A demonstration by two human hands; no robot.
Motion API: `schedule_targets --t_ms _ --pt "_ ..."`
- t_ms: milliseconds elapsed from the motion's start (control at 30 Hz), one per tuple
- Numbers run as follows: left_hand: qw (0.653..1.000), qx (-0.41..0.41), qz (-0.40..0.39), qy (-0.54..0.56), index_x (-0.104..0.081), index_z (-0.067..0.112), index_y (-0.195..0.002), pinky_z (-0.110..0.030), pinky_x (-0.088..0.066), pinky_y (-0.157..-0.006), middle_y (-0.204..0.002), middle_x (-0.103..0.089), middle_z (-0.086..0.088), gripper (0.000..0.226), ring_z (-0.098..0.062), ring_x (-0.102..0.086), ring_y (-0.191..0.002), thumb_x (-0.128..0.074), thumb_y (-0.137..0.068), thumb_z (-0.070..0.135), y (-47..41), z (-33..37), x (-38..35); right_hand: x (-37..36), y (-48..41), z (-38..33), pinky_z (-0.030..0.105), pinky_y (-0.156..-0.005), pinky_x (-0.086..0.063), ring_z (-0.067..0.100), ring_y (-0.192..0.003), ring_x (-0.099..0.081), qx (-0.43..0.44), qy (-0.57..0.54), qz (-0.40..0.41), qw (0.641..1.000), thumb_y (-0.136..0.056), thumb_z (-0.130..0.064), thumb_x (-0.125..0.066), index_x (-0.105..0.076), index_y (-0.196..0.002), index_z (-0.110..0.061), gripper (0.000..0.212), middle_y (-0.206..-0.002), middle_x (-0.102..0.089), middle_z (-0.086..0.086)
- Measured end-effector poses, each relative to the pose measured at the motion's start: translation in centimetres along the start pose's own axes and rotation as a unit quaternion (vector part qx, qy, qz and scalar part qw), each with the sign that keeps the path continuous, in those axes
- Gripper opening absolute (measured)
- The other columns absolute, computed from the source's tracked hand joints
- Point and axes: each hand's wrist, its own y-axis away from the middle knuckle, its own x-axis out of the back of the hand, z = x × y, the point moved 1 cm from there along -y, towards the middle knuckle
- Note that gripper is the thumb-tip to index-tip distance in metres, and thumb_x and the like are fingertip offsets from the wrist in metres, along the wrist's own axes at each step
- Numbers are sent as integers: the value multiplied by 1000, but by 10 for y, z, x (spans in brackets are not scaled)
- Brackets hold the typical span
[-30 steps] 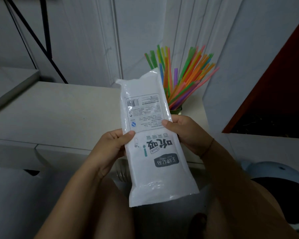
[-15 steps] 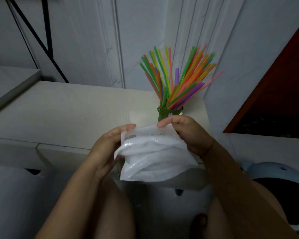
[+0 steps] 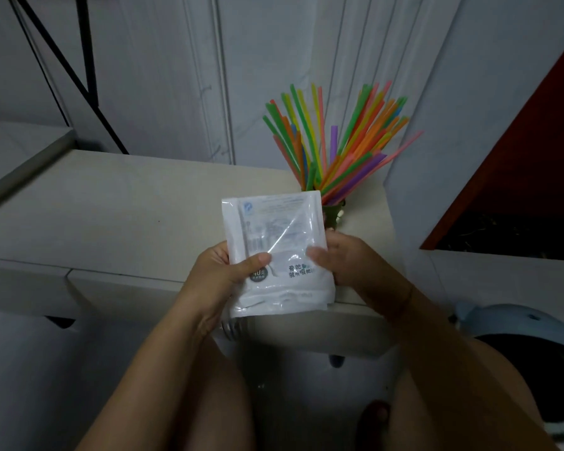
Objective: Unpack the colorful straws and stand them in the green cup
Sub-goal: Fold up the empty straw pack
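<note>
1. A thin, glossy white plastic wrapper (image 3: pixel 275 242), printed and doubled over on itself, was held upright above the near edge of the pale beige tabletop (image 3: pixel 111 216). It sat just in front of the small green cup (image 3: pixel 333 213).
2. A bundle of thin colourful plastic straws (image 3: pixel 345 141) stood fanned out in the green cup. The cup was at the far right of the tabletop, by the white wall, and mostly hidden behind the wrapper.
3. Handling (judged): the wrapper looked empty, almost weightless, limp and slick. It would probably crease easily and spring open if let go, so it is best held across the fold, thumb against fingers.
4. Handling (judged): the straws looked light, slender and easily bent. The loaded cup seemed top-heavy and could tip if knocked.
5. The left hand (image 3: pixel 220 275) was at the wrapper's left edge. Its thumb lay flat on the front face with the fingers hidden behind, making a pinch.
6. The right hand (image 3: pixel 349 258) mirrored this at the right edge, thumb on the front and fingers curled behind the film.
7. Both forearms came up from the near side, wrists roughly level and palms turned towards each other.
8. Status (judged): the straws appeared all placed, and only the wrapper was left to put away.
</note>
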Motion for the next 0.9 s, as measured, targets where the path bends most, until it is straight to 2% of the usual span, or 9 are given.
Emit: schedule_targets --t_ms 67,200,367,467,533,600,767,833,900 --pt "1000 5 -22 7 -70 2 -101 -35 -60 -67 -94 -74 -19 34 -30 -70 -79 -72 -68 12 0 -1 -3 2 7 8 15 -59 -53 4 -76 -71 20 13 24 999 -87 -12 -60 -64 -95 -23 14 -79 -73 -13" --pt "993 45 -107 -16 -71 5 -100 -29 -59 -72 -95 -75 -13 38 -25 -72 -84 -73 -65 19 5 -5 -10 15 16 12 21 -61 -56 12 -77 -73 32 -22 124 992 -84 -12 -65 -68 -95 -17 13 -83 -74 -5" --pt "997 28 -59 -43 -73 1 -93 -34 -58 -76 -94 -74 -19 24 -29 -69 -82 -74 -69 2 4 -13 -22 29 30 14 31 -68 -59 17 -83 -72 12 -19 126 992 -88 -23 -59 -67 -96 -23 12 -89 -75 -2" --pt "994 26 -82 -65 -72 0 -97 -35 -58 -78 -96 -74 -20 25 -30 -69 -85 -73 -73 3 4 -12 -41 45 45 11 32 -69 -60 19 -85 -72 24 -7 151 988 -87 -20 -59 -68 -101 -16 16 -92 -75 3" --pt "990 27 -126 -63 -72 4 -101 -32 -59 -73 -95 -75 -16 34 -26 -71 -83 -74 -70 15 5 -9 -59 61 56 9 35 -73 -60 22 -89 -71 31 -3 179 983 -87 -17 -60 -67 -106 -10 21 -99 -73 7" --pt "987 20 -151 -59 -72 5 -103 -28 -58 -69 -93 -75 -13 32 -21 -72 -79 -71 -75 21 4 -5 -80 76 69 10 34 -73 -60 23 -89 -71 34 -12 209 977 -86 -16 -60 -67 -103 -13 19 -97 -74 5" --pt "978 14 -184 -94 -72 4 -90 -24 -58 -61 -76 -75 -8 9 -16 -69 -63 -66 -84 8 -6 -7 -145 113 116 17 31 -70 -60 19 -85 -71 37 -46 289 956 -79 -29 -62 -68 -96 -20 20 -91 -75 2" --pt "963 27 -237 -127 -72 1 -92 -27 -58 -67 -82 -75 -12 13 -19 -70 -68 -67 -84 8 -8 -14 -176 129 142 26 30 -70 -60 19 -83 -71 35 -59 338 938 -85 -19 -60 -67 -98 -13 15 -93 -73 5" --pt "940 47 -287 -179 -70 -3 -100 -37 -57 -81 -96 -74 -18 23 -26 -69 -83 -68 -84 13 -5 -21 -209 145 168 40 28 -67 -60 18 -80 -71 22 -73 384 920 -88 -14 -59 -66 -100 -9 15 -93 -73 8"
